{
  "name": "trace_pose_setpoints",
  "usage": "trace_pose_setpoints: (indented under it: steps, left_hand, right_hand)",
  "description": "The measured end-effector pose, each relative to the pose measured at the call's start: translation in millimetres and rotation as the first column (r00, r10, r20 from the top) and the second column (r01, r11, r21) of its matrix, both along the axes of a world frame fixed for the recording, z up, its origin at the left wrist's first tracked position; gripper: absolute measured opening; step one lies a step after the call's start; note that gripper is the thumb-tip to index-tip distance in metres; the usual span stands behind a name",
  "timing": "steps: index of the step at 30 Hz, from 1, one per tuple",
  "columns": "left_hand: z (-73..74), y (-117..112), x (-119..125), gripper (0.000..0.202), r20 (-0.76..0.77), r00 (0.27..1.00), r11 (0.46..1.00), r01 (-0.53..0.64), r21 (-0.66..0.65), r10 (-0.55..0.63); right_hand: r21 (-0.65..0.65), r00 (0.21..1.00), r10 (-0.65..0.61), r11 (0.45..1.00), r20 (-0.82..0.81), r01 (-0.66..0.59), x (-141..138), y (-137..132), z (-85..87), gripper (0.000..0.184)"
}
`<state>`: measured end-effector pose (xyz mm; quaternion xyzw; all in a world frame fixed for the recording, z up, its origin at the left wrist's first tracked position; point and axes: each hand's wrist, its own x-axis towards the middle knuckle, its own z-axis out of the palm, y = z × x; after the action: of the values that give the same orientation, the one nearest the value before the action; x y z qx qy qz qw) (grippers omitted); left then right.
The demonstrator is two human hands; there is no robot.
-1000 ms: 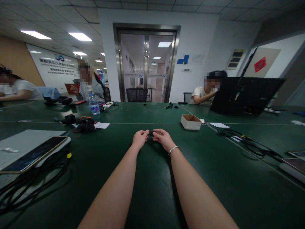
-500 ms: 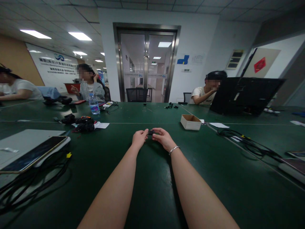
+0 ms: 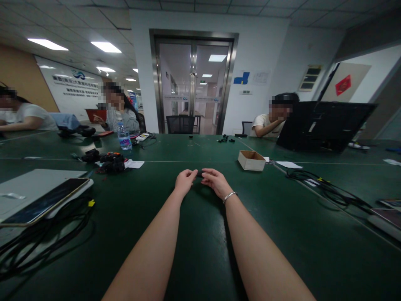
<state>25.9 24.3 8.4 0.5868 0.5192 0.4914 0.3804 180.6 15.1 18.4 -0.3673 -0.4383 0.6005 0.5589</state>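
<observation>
- Desk point(image 3: 203, 251): broad, dark green, smooth, with a faint sheen and thin pale seams; carries all items below.
- Monitor point(image 3: 326, 125): black, flat, rectangular, back turned this way; far right side of the desk.
- Slab point(image 3: 40, 179): flat, grey, laptop-like; left side.
- Cable bundle point(image 3: 340, 195): black, looped, yellow-tagged; right side.
- Phone point(image 3: 46, 202): dark glossy face, pale edge, set aslant near the slab's front edge.
- Left hand point(image 3: 185, 180): bare; thumb and fingers drawn narrow, pinching the left end of the black piece.
- Right hand point(image 3: 216, 182): bare; thumb and fingers bent in a narrow grip about the right end of the same piece.
- Box point(image 3: 252, 164): open-topped, pale outer walls, brown inside; beyond the right hand and to its right.
- Bottle point(image 3: 124, 140): clear plastic, coloured label, upright; far left of the hands.
- Bracelet point(image 3: 229, 196): silvery, shiny, a slim band on the right wrist.
- Black piece point(image 3: 199, 173): one, dark, small, compact; held between the fingertips of both hands, at the middle of the desk area. Long axis appears to run crosswise, from hand to hand; which end is its front cannot be told. Surface looks matt; finer shape hidden by fingers.
</observation>
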Motion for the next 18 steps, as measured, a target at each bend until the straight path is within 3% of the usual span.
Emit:
trace_pose_setpoints:
  steps: [3, 6, 9, 14, 18]
  left_hand:
    - [3.1, -3.3, 1.9, 0.026, 0.095, 0.993, 0.996, 0.068, 0.059, -0.074]
    - [5.9, -5.4, 3.1, 0.027, 0.141, 0.983, 0.992, 0.105, 0.069, -0.114]
    - [5.5, -4.2, 4.4, 0.029, 0.144, 0.987, 0.997, 0.079, -0.019, -0.075]
    - [2.3, -1.0, 5.8, 0.029, 0.076, 0.997, 0.999, 0.02, 0.05, -0.024]
    - [-0.5, 0.4, 5.5, 0.028, 0.044, 0.999, 0.999, 0.028, -0.021, -0.027]
  right_hand:
    - [-0.038, 0.998, -0.057, 0.998, -0.016, 0.056, -1.3, 1.2, -0.2, 0.011]
    - [-0.051, 0.996, -0.086, 0.995, -0.03, 0.084, -2.5, 3.0, -1.7, 0.016]
    - [-0.051, 0.996, -0.086, 0.995, -0.02, 0.085, -3.4, 3.9, -2.9, 0.02]
    - [-0.048, 0.996, -0.092, 0.995, 0.005, 0.092, -4.6, 3.5, -2.4, 0.015]
    - [-0.057, 0.996, -0.092, 0.994, 0.021, 0.093, -4.9, 3.1, -1.2, 0.012]
